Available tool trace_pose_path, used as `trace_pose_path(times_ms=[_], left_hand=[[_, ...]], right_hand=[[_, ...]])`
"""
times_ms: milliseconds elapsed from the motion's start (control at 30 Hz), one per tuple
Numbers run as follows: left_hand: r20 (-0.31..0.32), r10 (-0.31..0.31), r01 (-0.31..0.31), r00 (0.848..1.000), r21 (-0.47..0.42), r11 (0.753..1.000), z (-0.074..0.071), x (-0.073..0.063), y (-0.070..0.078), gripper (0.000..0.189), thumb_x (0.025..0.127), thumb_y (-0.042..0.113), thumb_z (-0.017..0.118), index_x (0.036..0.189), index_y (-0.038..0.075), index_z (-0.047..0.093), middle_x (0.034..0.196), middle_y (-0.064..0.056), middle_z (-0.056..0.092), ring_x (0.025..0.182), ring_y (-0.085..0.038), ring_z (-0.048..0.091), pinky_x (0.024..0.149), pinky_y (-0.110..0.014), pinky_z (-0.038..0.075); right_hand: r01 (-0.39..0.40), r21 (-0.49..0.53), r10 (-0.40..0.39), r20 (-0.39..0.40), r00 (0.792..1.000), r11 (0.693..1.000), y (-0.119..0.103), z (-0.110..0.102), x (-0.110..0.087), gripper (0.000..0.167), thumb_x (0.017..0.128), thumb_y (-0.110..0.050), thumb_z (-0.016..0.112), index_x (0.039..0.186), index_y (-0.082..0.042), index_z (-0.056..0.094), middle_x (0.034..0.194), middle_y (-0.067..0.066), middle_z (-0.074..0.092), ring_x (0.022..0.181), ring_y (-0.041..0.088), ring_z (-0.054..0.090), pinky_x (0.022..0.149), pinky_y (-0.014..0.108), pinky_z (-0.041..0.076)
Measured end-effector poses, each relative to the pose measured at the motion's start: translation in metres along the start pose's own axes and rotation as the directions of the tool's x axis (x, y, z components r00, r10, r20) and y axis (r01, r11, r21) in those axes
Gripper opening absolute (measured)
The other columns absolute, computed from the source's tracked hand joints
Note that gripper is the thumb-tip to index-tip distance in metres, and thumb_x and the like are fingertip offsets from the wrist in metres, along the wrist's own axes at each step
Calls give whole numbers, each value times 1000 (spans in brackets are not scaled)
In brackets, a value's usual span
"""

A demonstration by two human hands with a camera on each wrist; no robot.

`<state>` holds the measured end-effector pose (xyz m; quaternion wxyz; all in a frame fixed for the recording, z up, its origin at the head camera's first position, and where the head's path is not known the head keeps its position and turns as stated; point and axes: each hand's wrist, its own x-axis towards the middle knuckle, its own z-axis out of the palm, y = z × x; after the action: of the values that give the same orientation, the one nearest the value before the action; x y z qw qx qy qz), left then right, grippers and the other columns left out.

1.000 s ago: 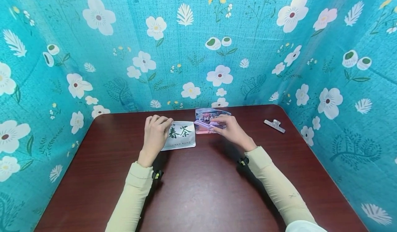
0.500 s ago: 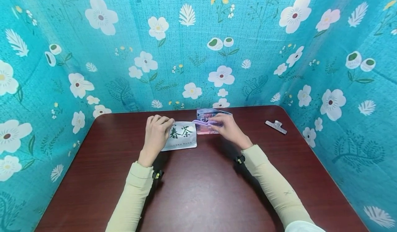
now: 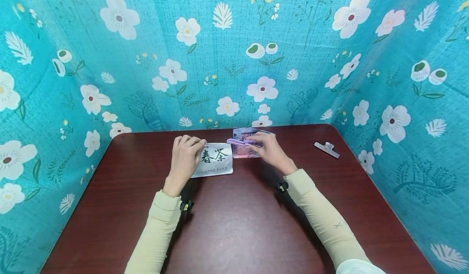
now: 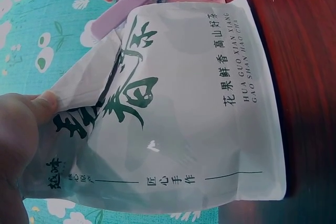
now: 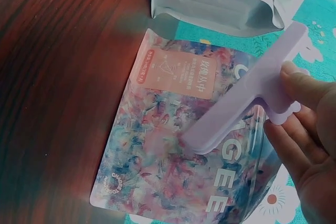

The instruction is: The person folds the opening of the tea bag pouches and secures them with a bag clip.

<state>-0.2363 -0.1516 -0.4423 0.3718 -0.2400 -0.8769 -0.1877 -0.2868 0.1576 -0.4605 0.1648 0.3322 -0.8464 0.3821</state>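
Note:
My left hand (image 3: 185,156) pinches the upper edge of a white tea pouch (image 4: 178,93) with green lettering, whose top is partly folded over near the thumb. The pouch stands on its base on the table. To the right, my right hand (image 3: 271,150) holds a light purple bag clip (image 5: 252,93) by its handle tabs, between thumb and fingers. The clip's long bar points left, its far end right by the white pouch's upper right corner. Behind the clip stands a pink and blue patterned pouch (image 5: 157,124), partly covered by the clip and hand.
A clear silvery bag clip (image 3: 327,149) lies at the far right of the dark red-brown table (image 3: 234,225). A blue-green flowered curtain (image 3: 234,62) closes off the back and both sides, right behind the pouches.
The purple clip has risen slightly and shifted left toward the white pouch's corner, with my right hand tilting a little. My left hand keeps its hold on the pouch's top edge.

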Motion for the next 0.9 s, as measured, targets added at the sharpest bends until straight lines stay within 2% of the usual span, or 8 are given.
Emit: trace_pose_path(times_ms=[133, 367, 633, 900], left_hand=[[11, -2, 2, 1000, -2, 1000, 0, 0, 0, 13, 96, 12, 69, 103, 10, 80, 93, -5, 75, 88, -27, 60, 88, -47, 41], [17, -4, 4, 1000, 0, 1000, 1, 0, -1, 13, 97, 12, 69, 102, 10, 80, 93, -5, 75, 88, -27, 60, 88, -47, 42], [-25, 26, -27, 999, -17, 1000, 3, -1, -1, 11, 95, 10, 71, 100, 10, 80, 91, -5, 75, 87, -27, 60, 88, -47, 41], [-55, 45, -46, 997, -18, 999, 5, 1, -4, 10, 93, 7, 72, 99, 9, 80, 90, -4, 74, 86, -26, 59, 87, -47, 40]], right_hand=[[-6, -13, 6, 11, 1000, 1000, -2, -1, 0, 29, 83, 1, 81, 112, -1, 77, 100, 13, 75, 89, 32, 69, 78, 44, 59], [22, -41, -21, 19, 1000, 999, -3, -1, 0, 29, 83, -1, 81, 112, -2, 78, 102, 10, 76, 90, 19, 68, 76, 38, 59], [48, -42, -47, 36, 998, 998, 0, 4, 5, 27, 85, -4, 80, 112, -4, 78, 104, 9, 77, 91, 19, 68, 74, 35, 58], [108, -4, -108, 18, 994, 994, -3, 13, 13, 25, 83, -1, 81, 108, 0, 79, 101, 13, 77, 93, 24, 72, 77, 41, 60]])
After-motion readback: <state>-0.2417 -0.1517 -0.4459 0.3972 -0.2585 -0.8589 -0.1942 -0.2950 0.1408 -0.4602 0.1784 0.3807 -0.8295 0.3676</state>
